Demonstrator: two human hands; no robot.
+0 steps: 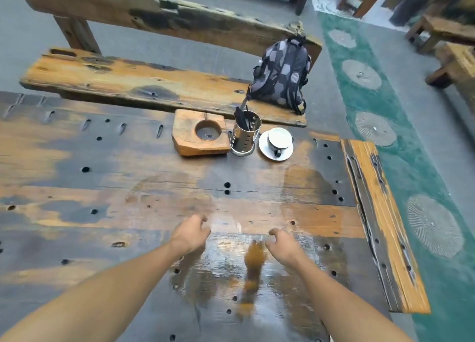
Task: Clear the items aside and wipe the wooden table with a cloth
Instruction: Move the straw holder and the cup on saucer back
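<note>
Both hands hovered empty over the wet wooden table (77, 239), left hand (191, 232) and right hand (282, 246) with fingers loosely curled, no cloth visible, while wooden block (200, 133), metal holder (245, 134) and cup on saucer (276, 143) sat at the far edge.

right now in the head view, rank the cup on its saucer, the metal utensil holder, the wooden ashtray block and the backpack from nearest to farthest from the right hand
From the right hand:
1. cup on its saucer, straight ahead on the table.
2. metal utensil holder, just left of the cup.
3. wooden ashtray block, further left.
4. backpack, beyond the table on the bench.
</note>
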